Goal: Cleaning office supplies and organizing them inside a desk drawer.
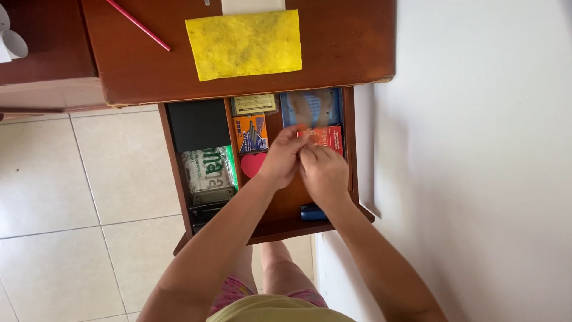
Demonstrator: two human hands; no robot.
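Observation:
Both my hands are together over an open wooden drawer [351,173] under a desk. My left hand [281,158] and my right hand [325,173] pinch a small red box [329,138] between their fingertips, over the drawer's right compartment. Behind the red box lies a blue flat packet [310,107]. A small orange and blue box [252,133] and a red heart shape [252,164] lie just left of my left hand. A blue object [312,211] sits at the drawer's near edge by my right wrist.
A yellow cloth [244,43] and a red pencil [138,25] lie on the brown desk top [339,42]. In the drawer's left part are a black box [198,124] and a green and white bag [208,170]. A white wall [476,149] stands at the right, tiled floor [89,197] at the left.

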